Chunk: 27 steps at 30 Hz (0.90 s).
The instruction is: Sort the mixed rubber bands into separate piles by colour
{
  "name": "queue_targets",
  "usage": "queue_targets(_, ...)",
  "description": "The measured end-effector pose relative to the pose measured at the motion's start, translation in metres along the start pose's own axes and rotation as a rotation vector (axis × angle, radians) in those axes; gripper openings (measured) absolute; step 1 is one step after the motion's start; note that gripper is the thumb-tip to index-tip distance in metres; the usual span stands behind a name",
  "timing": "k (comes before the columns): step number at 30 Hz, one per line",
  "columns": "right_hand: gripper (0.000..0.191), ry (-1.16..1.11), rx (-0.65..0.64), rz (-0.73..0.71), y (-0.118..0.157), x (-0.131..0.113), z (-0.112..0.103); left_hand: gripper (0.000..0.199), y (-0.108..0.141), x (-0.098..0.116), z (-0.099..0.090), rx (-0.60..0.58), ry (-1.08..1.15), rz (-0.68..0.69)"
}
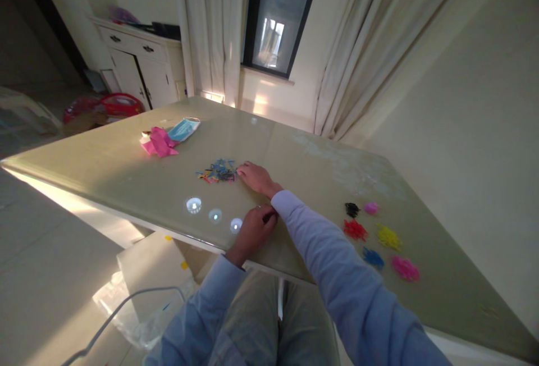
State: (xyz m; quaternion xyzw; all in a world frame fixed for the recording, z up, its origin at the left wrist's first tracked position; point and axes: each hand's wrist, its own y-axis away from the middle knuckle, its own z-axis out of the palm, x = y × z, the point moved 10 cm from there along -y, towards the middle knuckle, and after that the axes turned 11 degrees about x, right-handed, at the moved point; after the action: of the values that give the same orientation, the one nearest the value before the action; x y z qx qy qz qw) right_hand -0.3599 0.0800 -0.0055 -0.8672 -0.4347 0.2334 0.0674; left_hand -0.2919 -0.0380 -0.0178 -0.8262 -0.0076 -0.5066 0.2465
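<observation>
A mixed pile of small thin strips (219,170), mostly blue with some yellow, black and red, lies mid-table. My right hand (256,179) reaches to its right edge, fingertips pinched together against the strips; whatever they grip is too small to name. Closer to the table's front edge, my left hand (255,230) is curled closed under my right wrist, with a dark patch at its fingers that I cannot make out. On the right are separate heaps: black (352,210), light pink (371,207), red (355,230), yellow (388,237), blue (373,257) and bright pink (405,269).
A blue face mask (184,129) and a crumpled pink wrapper (160,142) lie on the glossy table (105,169) at the far left. A white box (154,270) stands on the floor by the front edge. Curtains (214,35) and a cabinet (138,63) are behind.
</observation>
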Motion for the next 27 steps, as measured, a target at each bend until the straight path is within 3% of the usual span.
queue_targets(7, 0.026, -0.289, 0.134, 0.167, 0.029, 0.023, -0.027, 0.020, 0.001, -0.005, -0.001, 0.007, -0.017, -0.039)
queue_targets(12, 0.028, -0.984, 0.286, 0.499, 0.084, 0.048, -0.053, 0.019, 0.000, -0.006, -0.005, 0.029, 0.019, -0.049)
queue_targets(16, 0.032, -1.245, 0.412, 0.649, 0.133, 0.053, -0.080, 0.023, -0.001, -0.008, -0.008, 0.039, 0.028, -0.050)
queue_targets(20, 0.032, -1.331, 0.525, 0.691, 0.178, 0.052, -0.109, 0.028, -0.001, -0.011, -0.010, 0.041, 0.020, -0.065)
queue_targets(27, 0.033, -1.248, 0.698, 0.746, 0.241, 0.066, -0.141, 0.035, 0.000, -0.017, -0.016, 0.071, 0.013, -0.148)
